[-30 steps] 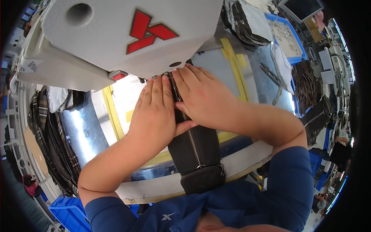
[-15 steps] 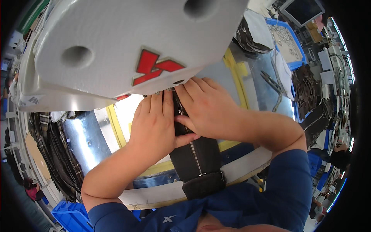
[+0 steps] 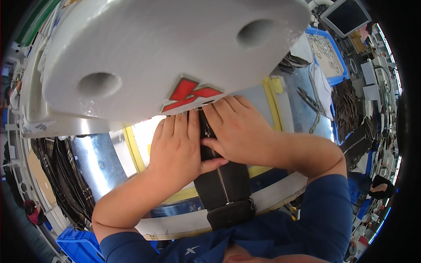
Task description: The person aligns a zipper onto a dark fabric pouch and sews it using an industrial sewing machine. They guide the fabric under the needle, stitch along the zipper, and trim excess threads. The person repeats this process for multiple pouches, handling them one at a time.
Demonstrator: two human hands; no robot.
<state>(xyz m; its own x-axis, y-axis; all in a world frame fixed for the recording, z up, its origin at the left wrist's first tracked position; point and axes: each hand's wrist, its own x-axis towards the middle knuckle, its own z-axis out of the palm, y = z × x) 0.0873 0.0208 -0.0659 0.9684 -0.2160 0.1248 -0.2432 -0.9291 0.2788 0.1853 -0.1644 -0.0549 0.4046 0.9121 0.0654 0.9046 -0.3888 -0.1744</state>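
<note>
A long black fabric piece (image 3: 239, 179) with a metal zipper (image 3: 222, 179) down its middle lies lengthwise in front of me, its near end folded at the table edge. My left hand (image 3: 176, 147) rests flat on its left side, fingers stretched forward. On the right side lies my right hand (image 3: 237, 127), fingers also extended and flat. Both thumbs point inward and meet near the zipper. The fingertips reach up to the lower edge of a large light-grey sewing machine head (image 3: 144, 48), which hides the needle area and the fabric's far end.
Dark garment pieces (image 3: 61, 171) hang at the left. At the right lie pliers-like snips (image 3: 309, 99), a blue tray of metal parts (image 3: 326, 52) and a pile of brown pieces (image 3: 346, 105). Yellow tape strips (image 3: 272, 103) mark the table. A blue crate (image 3: 79, 240) stands at lower left.
The view has shifted slightly, so the machine head sits lower and further right in it. Both hands stay flat on the fabric, in nearly the same pose.
</note>
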